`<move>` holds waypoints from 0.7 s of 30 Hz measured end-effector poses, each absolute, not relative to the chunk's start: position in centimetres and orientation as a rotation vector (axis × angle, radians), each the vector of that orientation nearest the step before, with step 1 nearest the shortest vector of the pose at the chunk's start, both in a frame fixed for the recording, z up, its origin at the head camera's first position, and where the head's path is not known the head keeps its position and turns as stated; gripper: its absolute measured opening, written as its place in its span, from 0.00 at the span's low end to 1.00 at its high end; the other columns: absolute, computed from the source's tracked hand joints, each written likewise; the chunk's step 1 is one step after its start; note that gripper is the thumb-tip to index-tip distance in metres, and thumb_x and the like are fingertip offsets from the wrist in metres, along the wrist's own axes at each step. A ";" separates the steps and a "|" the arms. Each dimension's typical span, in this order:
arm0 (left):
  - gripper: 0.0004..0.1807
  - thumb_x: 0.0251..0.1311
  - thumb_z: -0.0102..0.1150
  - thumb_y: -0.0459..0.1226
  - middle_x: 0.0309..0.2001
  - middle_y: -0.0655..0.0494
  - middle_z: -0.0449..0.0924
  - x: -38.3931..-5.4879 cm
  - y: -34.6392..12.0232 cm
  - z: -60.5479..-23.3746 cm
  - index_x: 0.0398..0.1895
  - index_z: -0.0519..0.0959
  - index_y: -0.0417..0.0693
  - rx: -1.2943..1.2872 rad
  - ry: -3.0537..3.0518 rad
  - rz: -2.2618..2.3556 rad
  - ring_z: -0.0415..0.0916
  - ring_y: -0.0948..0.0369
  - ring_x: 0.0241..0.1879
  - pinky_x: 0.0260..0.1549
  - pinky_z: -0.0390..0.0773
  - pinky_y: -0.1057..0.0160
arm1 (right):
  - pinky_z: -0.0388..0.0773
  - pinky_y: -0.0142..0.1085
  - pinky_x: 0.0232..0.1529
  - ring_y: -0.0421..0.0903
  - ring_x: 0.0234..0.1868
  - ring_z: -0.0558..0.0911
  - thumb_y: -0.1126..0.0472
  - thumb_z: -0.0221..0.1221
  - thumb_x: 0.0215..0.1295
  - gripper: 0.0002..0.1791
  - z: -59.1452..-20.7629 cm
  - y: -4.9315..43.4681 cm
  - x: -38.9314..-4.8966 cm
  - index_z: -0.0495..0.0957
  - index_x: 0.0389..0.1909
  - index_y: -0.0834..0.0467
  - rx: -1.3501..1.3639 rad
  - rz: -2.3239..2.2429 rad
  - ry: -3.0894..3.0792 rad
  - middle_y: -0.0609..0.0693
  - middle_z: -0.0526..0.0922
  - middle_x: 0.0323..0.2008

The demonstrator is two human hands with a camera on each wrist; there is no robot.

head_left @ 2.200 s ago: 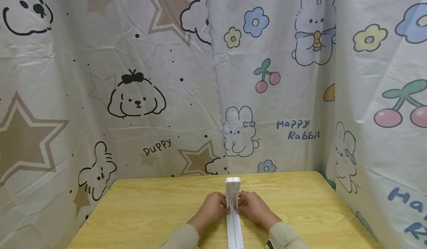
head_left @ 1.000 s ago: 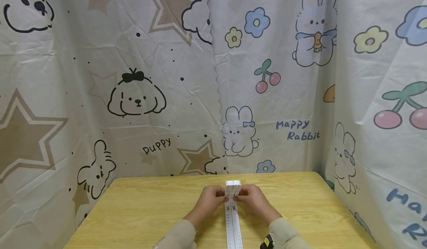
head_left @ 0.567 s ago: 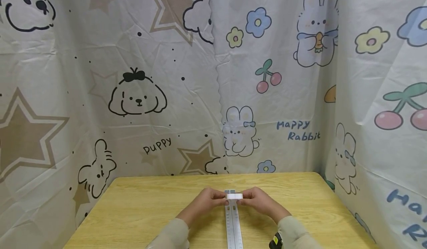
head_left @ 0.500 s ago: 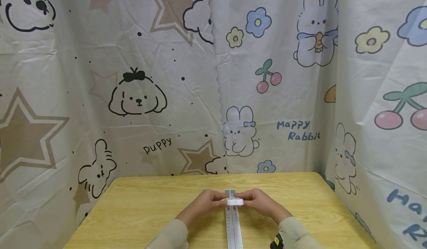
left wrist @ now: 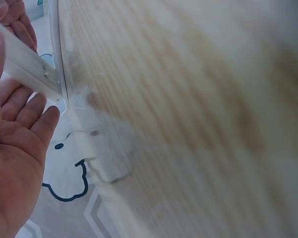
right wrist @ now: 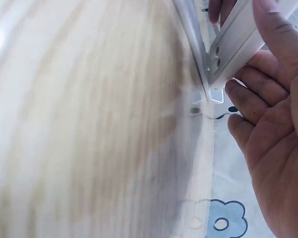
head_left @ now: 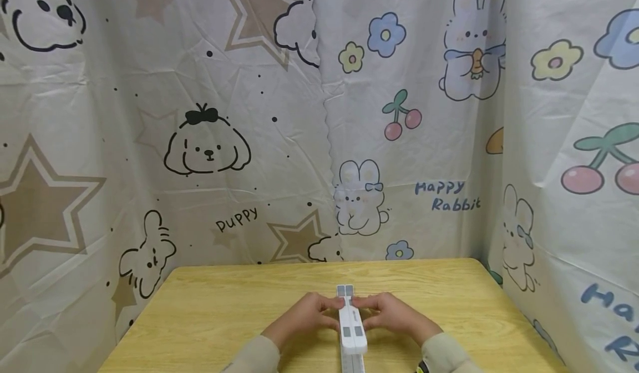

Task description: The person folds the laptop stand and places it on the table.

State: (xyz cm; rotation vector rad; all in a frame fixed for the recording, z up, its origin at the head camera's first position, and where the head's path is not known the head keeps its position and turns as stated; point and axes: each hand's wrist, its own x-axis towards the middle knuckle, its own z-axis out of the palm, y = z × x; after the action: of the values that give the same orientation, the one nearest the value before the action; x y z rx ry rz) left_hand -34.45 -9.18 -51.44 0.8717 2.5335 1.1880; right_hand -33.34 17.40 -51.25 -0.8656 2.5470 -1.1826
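Observation:
A white folding laptop stand (head_left: 351,320) with grey pads lies lengthwise at the middle of the table in the head view. Its upper arm is folded down towards me over the long base. My left hand (head_left: 305,318) grips the stand's left side near the far end, fingers ahead and thumb nearer me. On the opposite side my right hand (head_left: 395,316) grips it the same way. The left wrist view has the stand (left wrist: 27,62) at the upper left, between thumb and fingers. In the right wrist view the stand (right wrist: 238,44) slants between the right thumb and fingers.
The wood-grain table (head_left: 219,306) extends to both sides of the hands. Printed curtains (head_left: 279,156) hang close behind and beside it. A black-and-yellow item (head_left: 422,367) shows at the right sleeve cuff.
The stand's upper arm, raised at the far end earlier, has swung down towards me onto the base. Both hands followed it, coming slightly nearer, and grip its sides.

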 end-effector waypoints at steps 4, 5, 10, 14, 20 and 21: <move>0.32 0.45 0.80 0.46 0.62 0.59 0.80 -34.2 -8.9 -51.5 0.57 0.84 0.54 0.950 2.599 1.045 0.75 0.62 0.66 0.69 0.72 0.57 | 0.61 0.61 0.73 0.61 0.72 0.70 0.42 0.73 0.53 0.39 -51.5 17.3 -33.0 0.78 0.66 0.49 -0.985 -0.952 2.672 0.44 0.76 0.68; 0.32 0.44 0.80 0.46 0.62 0.60 0.80 -34.1 -8.8 -51.5 0.57 0.84 0.54 0.963 2.619 1.005 0.74 0.63 0.66 0.69 0.72 0.58 | 0.62 0.61 0.73 0.62 0.72 0.70 0.41 0.73 0.52 0.40 -51.5 17.3 -33.0 0.78 0.67 0.49 -1.010 -0.899 2.699 0.44 0.76 0.68; 0.34 0.41 0.81 0.47 0.63 0.61 0.80 -33.9 -8.4 -51.4 0.57 0.85 0.55 0.970 2.673 0.919 0.74 0.64 0.66 0.69 0.71 0.60 | 0.63 0.59 0.73 0.58 0.72 0.71 0.42 0.73 0.51 0.40 -51.3 17.1 -32.7 0.78 0.66 0.51 -1.062 -0.804 2.748 0.45 0.77 0.67; 0.34 0.41 0.82 0.47 0.64 0.62 0.79 -33.7 -8.3 -51.6 0.57 0.85 0.54 0.995 2.704 0.848 0.74 0.63 0.67 0.69 0.71 0.61 | 0.63 0.57 0.74 0.55 0.71 0.73 0.43 0.74 0.52 0.39 -51.2 16.9 -32.6 0.78 0.66 0.51 -1.097 -0.710 2.789 0.46 0.78 0.67; 0.34 0.41 0.82 0.47 0.65 0.61 0.78 -33.4 -8.1 -52.0 0.57 0.84 0.54 1.048 2.754 0.746 0.73 0.62 0.68 0.69 0.71 0.61 | 0.66 0.56 0.73 0.58 0.70 0.74 0.47 0.76 0.51 0.39 -51.4 16.4 -32.0 0.79 0.66 0.53 -1.130 -0.567 2.870 0.50 0.79 0.66; 0.34 0.40 0.82 0.47 0.65 0.61 0.78 -33.4 -8.1 -52.0 0.57 0.84 0.54 1.051 2.760 0.739 0.73 0.62 0.68 0.69 0.71 0.61 | 0.65 0.55 0.74 0.56 0.70 0.74 0.47 0.76 0.50 0.40 -51.4 16.3 -31.9 0.79 0.66 0.53 -1.131 -0.556 2.878 0.49 0.79 0.66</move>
State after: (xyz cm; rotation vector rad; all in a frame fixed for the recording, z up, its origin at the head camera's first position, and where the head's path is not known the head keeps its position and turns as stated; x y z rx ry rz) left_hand -33.38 -8.06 -52.04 1.0511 2.7601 0.7387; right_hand -31.87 16.27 -51.42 -1.1309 2.8776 -0.5559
